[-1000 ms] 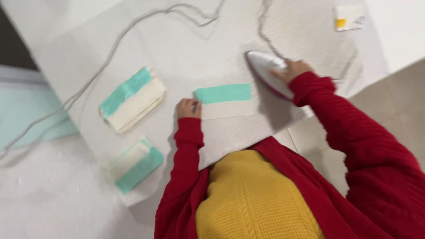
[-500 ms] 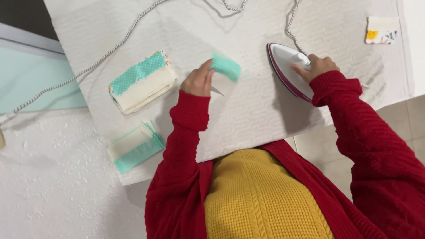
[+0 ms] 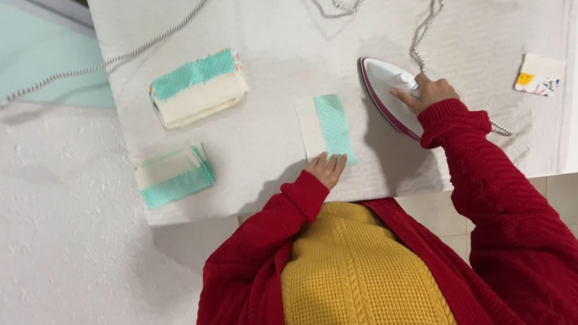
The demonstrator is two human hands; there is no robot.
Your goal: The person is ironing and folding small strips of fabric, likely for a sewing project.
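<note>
Overhead view from the head camera of a person in a red cardigan over a yellow knitted top, standing at a white padded ironing surface (image 3: 271,129). The left hand (image 3: 327,168) lies flat, fingers together and extended, with the fingertips pressing the near end of a folded cloth strip (image 3: 325,126); it grips nothing. The strip lies near the middle of the surface, its long axis running away from the person, one half white and the other half teal with a fine dotted pattern. The right hand (image 3: 426,93) is closed around the handle of a white iron (image 3: 388,96) with a dark pink rim, which rests on the surface just to the right of the strip, apart from it. The iron's striped cord (image 3: 421,36) runs from its rear toward the far edge of the surface; a second stretch of cord (image 3: 108,60) crosses the far left corner and continues off the board. To the left of the strip, well apart from it, sits a thick folded stack of teal and cream cloth (image 3: 198,87). Nearer the left front corner lies a thinner folded piece in teal and cream (image 3: 173,176), its edge reaching the edge of the surface. At the far right lies a small white scrap with coloured printing (image 3: 539,74). A pale teal panel (image 3: 42,66) shows beyond the upper left of the board, and white textured floor (image 3: 66,241) lies below
</note>
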